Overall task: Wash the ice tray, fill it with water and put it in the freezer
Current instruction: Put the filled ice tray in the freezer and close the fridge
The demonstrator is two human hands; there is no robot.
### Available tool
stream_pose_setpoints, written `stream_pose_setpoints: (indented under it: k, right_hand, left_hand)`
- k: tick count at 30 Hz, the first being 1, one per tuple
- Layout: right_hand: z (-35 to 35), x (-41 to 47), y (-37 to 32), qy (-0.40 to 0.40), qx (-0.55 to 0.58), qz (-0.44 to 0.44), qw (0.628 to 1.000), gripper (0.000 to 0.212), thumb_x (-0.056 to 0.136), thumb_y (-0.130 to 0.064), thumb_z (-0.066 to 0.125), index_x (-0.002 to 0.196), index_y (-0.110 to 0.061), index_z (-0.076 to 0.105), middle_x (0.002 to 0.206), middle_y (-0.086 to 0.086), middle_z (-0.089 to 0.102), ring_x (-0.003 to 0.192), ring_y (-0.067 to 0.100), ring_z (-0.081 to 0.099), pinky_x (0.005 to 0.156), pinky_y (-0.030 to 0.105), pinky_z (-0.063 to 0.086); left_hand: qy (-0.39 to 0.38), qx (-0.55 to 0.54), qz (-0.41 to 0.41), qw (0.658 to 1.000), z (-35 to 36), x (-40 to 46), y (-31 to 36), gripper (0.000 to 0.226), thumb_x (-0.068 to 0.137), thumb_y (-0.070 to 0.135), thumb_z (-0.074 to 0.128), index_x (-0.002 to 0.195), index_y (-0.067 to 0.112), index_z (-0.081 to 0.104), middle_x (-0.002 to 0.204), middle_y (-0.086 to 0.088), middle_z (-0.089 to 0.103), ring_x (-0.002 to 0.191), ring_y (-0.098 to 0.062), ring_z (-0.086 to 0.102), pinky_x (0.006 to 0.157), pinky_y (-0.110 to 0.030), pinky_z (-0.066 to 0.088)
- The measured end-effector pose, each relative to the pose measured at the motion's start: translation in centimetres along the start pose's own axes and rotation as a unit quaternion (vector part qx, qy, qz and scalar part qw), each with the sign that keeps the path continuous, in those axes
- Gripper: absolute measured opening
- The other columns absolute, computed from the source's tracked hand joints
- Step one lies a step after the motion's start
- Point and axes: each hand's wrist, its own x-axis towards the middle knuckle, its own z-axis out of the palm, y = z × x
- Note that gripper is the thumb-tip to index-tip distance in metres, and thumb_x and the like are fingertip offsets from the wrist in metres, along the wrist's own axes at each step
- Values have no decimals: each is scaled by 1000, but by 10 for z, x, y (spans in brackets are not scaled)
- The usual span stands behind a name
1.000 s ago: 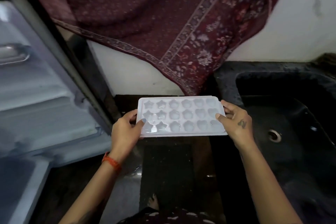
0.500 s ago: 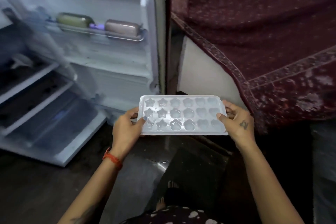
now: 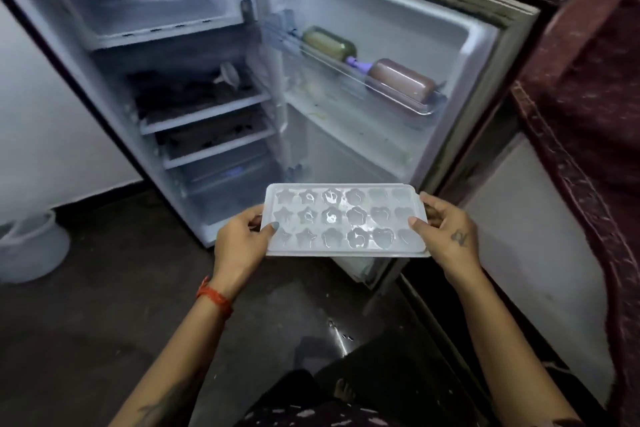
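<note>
I hold a white ice tray (image 3: 346,220) level in front of me, its star and flower shaped cells glinting with water. My left hand (image 3: 239,241) grips its left end, thumb on top. My right hand (image 3: 445,229) grips its right end the same way. Beyond the tray stands a small fridge with its door (image 3: 398,107) swung open to the right. The freezer compartment (image 3: 138,0) at the fridge's top left is open and looks bare inside.
Two bottles (image 3: 398,83) lie in the door rack. Fridge shelves (image 3: 204,114) sit below the freezer. A white bucket (image 3: 31,246) stands on the dark floor at the left. A maroon patterned cloth (image 3: 588,97) hangs on the right. My bare foot (image 3: 344,388) shows below.
The view has swung left from the sink to the open fridge, which now fills the frame. The tray stays level in both hands.
</note>
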Motion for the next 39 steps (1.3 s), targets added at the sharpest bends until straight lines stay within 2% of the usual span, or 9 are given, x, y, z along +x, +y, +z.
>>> stream_pose_setpoints:
  k: [2, 6, 9, 14, 20, 25, 31, 36, 39]
  right_hand:
    - [13, 11, -12, -32, -2, -19, 999, 41, 77, -10, 70, 116, -22, 67, 94, -1, 72, 89, 23, 68, 88, 44, 53]
    - [40, 31, -40, -85, 0, -49, 995, 36, 80, -3, 69, 115, -10, 67, 91, -2, 65, 84, 16, 63, 89, 35, 52]
    - [65, 43, -60, -114, -3, -71, 991, 35, 80, -2, 68, 115, -7, 67, 93, -3, 65, 82, 13, 60, 85, 30, 50]
    - [113, 64, -88, -146, -8, -80, 986, 39, 80, -8, 70, 118, -14, 66, 94, 0, 68, 88, 19, 65, 91, 39, 52]
    - [172, 92, -121, -169, 15, -83, 982, 42, 80, -6, 70, 120, -15, 65, 104, 1, 69, 92, 18, 66, 89, 35, 52]
    - [214, 115, -149, -175, 20, -85, 981, 41, 80, -6, 69, 120, -15, 64, 97, -1, 68, 92, 17, 65, 92, 37, 51]
    - [256, 152, -177, -178, 21, -82, 980, 45, 80, -7, 71, 123, -12, 62, 104, 2, 68, 93, 15, 63, 87, 27, 49]
    - [284, 186, -197, -184, 23, -86, 979, 42, 80, -6, 69, 121, -14, 64, 103, 1, 69, 90, 15, 64, 87, 28, 50]
    - [301, 210, -206, -195, 38, -88, 976, 41, 80, -5, 69, 120, -13, 64, 106, 3, 70, 95, 19, 65, 92, 35, 51]
  left_hand:
    - [22, -8, -20, 1000, -10, 4, -6, 32, 86, 16, 66, 118, 14, 66, 106, -1, 70, 89, -14, 60, 80, -26, 45]
    - [74, -25, -56, 995, -30, 13, -17, 30, 84, 16, 68, 114, 16, 68, 103, -2, 72, 97, -21, 65, 90, -41, 52]
    - [106, -31, -78, 991, -47, 24, -25, 30, 84, 16, 68, 114, 16, 68, 102, -2, 72, 98, -21, 65, 90, -42, 51]
    - [137, -30, -89, 986, -78, 51, -42, 29, 85, 13, 67, 114, 15, 68, 101, -1, 72, 90, -18, 64, 84, -32, 50]
    - [162, -16, -90, 983, -114, 99, -59, 30, 86, 14, 66, 116, 15, 67, 95, 4, 67, 86, -13, 60, 76, -26, 41]
    - [171, 2, -84, 982, -143, 143, -70, 32, 84, 17, 68, 115, 15, 67, 101, 0, 71, 94, -18, 64, 83, -31, 49]
    - [176, 10, -87, 981, -164, 189, -70, 31, 85, 17, 67, 115, 14, 67, 95, 5, 67, 97, -21, 64, 86, -35, 51]
    - [184, 13, -90, 979, -173, 231, -70, 31, 85, 17, 66, 116, 12, 66, 103, -2, 71, 98, -21, 65, 87, -36, 51]
    - [188, 2, -96, 977, -177, 257, -70, 32, 85, 16, 66, 117, 11, 67, 104, -3, 71, 98, -20, 65, 88, -37, 52]
